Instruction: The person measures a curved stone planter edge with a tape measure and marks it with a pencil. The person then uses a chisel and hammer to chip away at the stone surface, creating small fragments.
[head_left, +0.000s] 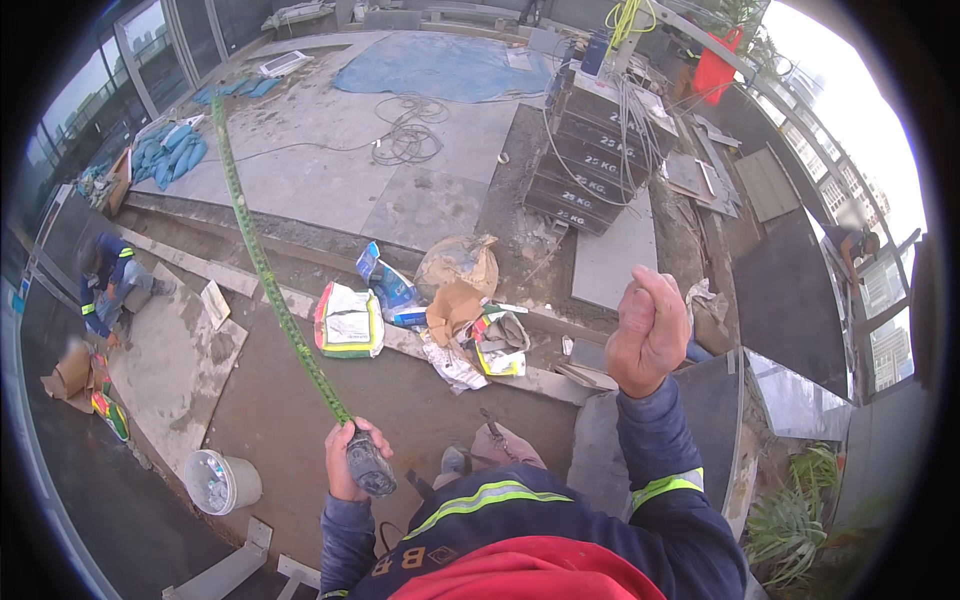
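With the left hand (pixel 345 462) gripping the tape measure case (pixel 370 467) and the right hand (pixel 648 332) fisted empty, the long green blade (pixel 265 268) could buckle and fall.

We're seeing dark navy long sleeves on both arms, w/ the left hand (pixel 345 455) and right hand (pixel 648 335) bare, no gloves. We've got hi-vis bands, yellow-green w/ a grey reflective strip down the middle, running diag. across the chest and round the right upper sleeve. At the bottom edge we catch a red rounded shape, prob. a cap or hood, can't tell which, plus orange lettering on the navy chest fabric.
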